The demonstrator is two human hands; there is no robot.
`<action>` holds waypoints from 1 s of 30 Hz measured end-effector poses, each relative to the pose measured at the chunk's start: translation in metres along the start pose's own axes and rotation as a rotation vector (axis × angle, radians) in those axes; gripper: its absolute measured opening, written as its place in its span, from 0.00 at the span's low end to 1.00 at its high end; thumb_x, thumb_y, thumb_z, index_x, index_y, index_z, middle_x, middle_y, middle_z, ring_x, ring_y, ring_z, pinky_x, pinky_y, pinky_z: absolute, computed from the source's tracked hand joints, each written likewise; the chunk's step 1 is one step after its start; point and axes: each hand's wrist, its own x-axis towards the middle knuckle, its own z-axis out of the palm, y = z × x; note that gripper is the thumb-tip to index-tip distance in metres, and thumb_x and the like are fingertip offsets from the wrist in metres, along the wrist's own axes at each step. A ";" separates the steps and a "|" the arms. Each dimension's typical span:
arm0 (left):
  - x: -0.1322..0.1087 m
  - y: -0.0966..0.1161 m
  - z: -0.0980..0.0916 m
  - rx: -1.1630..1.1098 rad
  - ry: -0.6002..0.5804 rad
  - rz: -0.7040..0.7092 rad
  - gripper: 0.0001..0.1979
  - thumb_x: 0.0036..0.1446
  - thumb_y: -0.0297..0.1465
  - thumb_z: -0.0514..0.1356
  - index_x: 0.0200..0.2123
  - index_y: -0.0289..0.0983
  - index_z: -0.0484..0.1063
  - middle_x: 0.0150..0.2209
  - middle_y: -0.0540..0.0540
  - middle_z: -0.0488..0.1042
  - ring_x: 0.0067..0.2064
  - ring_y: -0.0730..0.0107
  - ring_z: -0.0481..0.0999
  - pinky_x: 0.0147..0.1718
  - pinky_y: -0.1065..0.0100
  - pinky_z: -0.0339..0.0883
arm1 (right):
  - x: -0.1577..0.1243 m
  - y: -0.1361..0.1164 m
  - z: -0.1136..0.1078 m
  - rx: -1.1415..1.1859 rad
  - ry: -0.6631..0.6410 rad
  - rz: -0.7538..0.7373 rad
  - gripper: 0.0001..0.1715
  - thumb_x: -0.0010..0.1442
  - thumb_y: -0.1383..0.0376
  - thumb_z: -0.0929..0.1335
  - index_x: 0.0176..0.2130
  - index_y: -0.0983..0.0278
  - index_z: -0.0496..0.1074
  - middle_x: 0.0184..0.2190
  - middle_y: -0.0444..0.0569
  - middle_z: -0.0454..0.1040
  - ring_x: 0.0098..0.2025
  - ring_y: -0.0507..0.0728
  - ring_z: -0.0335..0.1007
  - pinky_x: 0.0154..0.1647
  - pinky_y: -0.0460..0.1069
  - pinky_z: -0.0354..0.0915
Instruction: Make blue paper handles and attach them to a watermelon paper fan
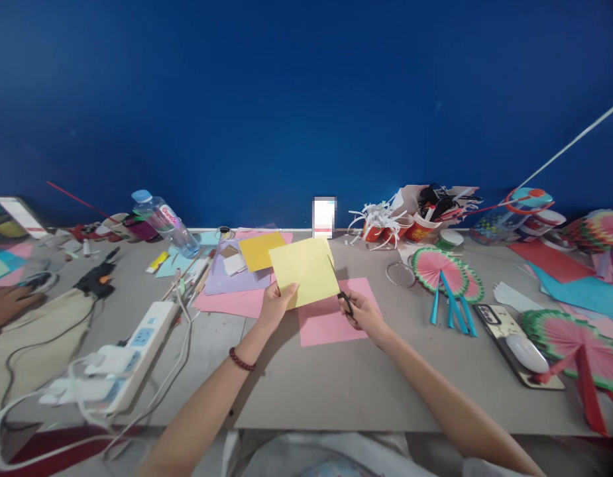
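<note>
A sheet of pale yellow paper (306, 271) is held up above the table, its lower left edge pinched in my left hand (279, 301). My right hand (362, 313) grips black-handled scissors (344, 303) at the sheet's right edge. The dark blades run up along that edge; whether they are apart I cannot tell. Under both hands lies a pink sheet (331, 326), flat on the table and partly covered by the yellow one.
Left are a white power strip (147, 344) with cables, a tilted bottle (167, 222), a glue gun (98, 278) and another person's hand (12, 301). Purple paper (231, 281) lies mid-left. Right are folded paper fans (441, 273), a phone (495, 331) under a mouse (527, 352), and cups (420, 228).
</note>
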 end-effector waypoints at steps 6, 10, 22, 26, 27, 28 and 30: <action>-0.001 0.001 0.001 -0.005 0.000 -0.003 0.20 0.45 0.40 0.67 0.39 0.33 0.74 0.41 0.39 0.79 0.39 0.59 0.78 0.36 0.64 0.70 | 0.000 0.000 -0.001 0.008 -0.018 -0.011 0.23 0.49 0.47 0.69 0.29 0.63 0.61 0.18 0.36 0.63 0.11 0.41 0.44 0.10 0.41 0.39; -0.001 0.002 0.002 -0.007 -0.004 -0.007 0.21 0.45 0.41 0.67 0.39 0.33 0.74 0.40 0.39 0.79 0.38 0.59 0.78 0.35 0.64 0.70 | 0.000 0.000 -0.002 0.010 -0.030 -0.014 0.24 0.49 0.47 0.69 0.29 0.63 0.61 0.18 0.35 0.63 0.10 0.41 0.44 0.10 0.41 0.39; -0.001 0.000 0.001 0.008 -0.021 -0.007 0.21 0.46 0.41 0.66 0.40 0.33 0.74 0.41 0.39 0.79 0.39 0.58 0.78 0.36 0.64 0.70 | 0.003 0.005 -0.005 0.052 -0.040 0.003 0.23 0.50 0.47 0.69 0.30 0.63 0.61 0.19 0.36 0.65 0.11 0.41 0.44 0.10 0.41 0.38; -0.002 0.001 0.001 0.015 -0.031 -0.013 0.21 0.46 0.41 0.66 0.40 0.33 0.74 0.41 0.39 0.79 0.39 0.58 0.78 0.36 0.63 0.70 | 0.003 0.005 -0.005 0.053 -0.044 0.002 0.24 0.50 0.46 0.69 0.30 0.63 0.61 0.19 0.36 0.64 0.11 0.41 0.43 0.10 0.41 0.38; -0.002 0.000 0.001 0.016 -0.031 -0.013 0.21 0.45 0.41 0.66 0.39 0.33 0.74 0.41 0.39 0.79 0.39 0.58 0.78 0.36 0.63 0.70 | 0.003 0.005 -0.005 0.051 -0.045 0.002 0.24 0.49 0.46 0.69 0.30 0.63 0.61 0.19 0.36 0.64 0.11 0.41 0.43 0.10 0.41 0.38; -0.002 0.000 0.001 0.016 -0.031 -0.013 0.21 0.45 0.41 0.67 0.39 0.33 0.74 0.41 0.39 0.79 0.39 0.58 0.78 0.36 0.64 0.70 | 0.003 0.005 -0.005 0.050 -0.046 0.002 0.24 0.49 0.46 0.69 0.30 0.63 0.62 0.19 0.36 0.64 0.11 0.41 0.43 0.10 0.41 0.38; -0.002 0.000 0.001 0.016 -0.030 -0.015 0.20 0.45 0.40 0.67 0.39 0.33 0.74 0.41 0.39 0.79 0.39 0.59 0.78 0.36 0.64 0.70 | 0.002 0.004 -0.005 0.048 -0.046 0.004 0.25 0.49 0.46 0.69 0.31 0.63 0.62 0.19 0.36 0.64 0.11 0.41 0.43 0.10 0.41 0.38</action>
